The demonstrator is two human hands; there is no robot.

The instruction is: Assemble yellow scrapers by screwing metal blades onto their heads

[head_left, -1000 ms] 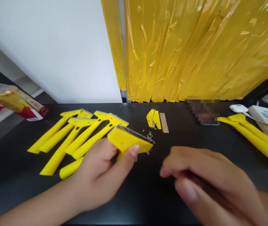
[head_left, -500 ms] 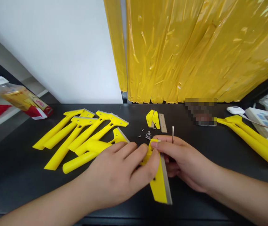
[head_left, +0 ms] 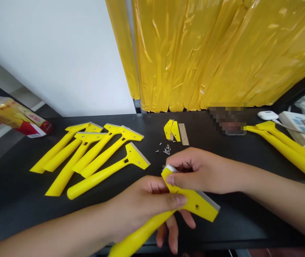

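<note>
A yellow scraper [head_left: 203,207] with a metal blade strip along its head is between my hands, its handle slanting down toward the front edge. My left hand [head_left: 138,205] is closed around its neck, thumb lying across the head. With thumb and fingers, my right hand [head_left: 206,171] pinches the head's upper end. A hole shows in the head's right part. The tip of a thin metal rod just shows by my right fingers; the rest is hidden. Beyond the hands lie several small screws and nuts [head_left: 166,149], two yellow head plates [head_left: 176,131] and a flat blade [head_left: 183,134].
Several yellow scrapers [head_left: 98,157] lie on the black table [head_left: 15,203] at left. A drink bottle [head_left: 31,119] is tilted at far left. More yellow handles [head_left: 288,151], a white earbud case [head_left: 268,115] and a power strip [head_left: 296,128] are at right. Yellow plastic sheeting hangs behind.
The scraper has turned so its handle points toward me and its head faces right. My left hand has shifted from over the head to the neck. The rod no longer stands up beside my right hand.
</note>
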